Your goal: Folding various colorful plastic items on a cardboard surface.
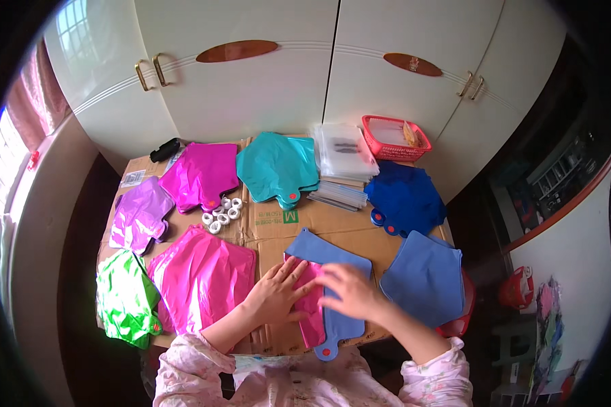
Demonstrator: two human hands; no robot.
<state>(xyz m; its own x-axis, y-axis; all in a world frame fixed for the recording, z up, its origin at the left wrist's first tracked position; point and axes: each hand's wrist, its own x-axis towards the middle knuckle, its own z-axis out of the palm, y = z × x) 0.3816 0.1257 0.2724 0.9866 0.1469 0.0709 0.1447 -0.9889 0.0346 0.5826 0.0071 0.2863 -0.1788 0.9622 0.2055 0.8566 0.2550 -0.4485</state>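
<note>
In front of me lies a blue flat foil balloon [346, 322], with a rounded tab and a red dot at its near end. A pink foil balloon [310, 327], folded into a narrow strip, rests on its left part. My left hand [278, 288] lies flat on the pink strip, fingers spread toward the far right. Just right of it, my right hand [349, 288] is over the strip's edge and the blue foil, its fingers apart and slightly bent. Both hands cover part of the strip. A stack of pink foil balloons [204, 278] lies left of my left forearm.
Around the cardboard-covered table [268, 234] lie green [125, 298], lilac [139, 214], magenta [200, 173], teal [275, 166], dark blue [407, 197] and blue [424, 278] foil stacks. White rolls [220, 217], clear plastic bags [346, 152], flat cards [339, 193] and a red basket [394, 149] are there too.
</note>
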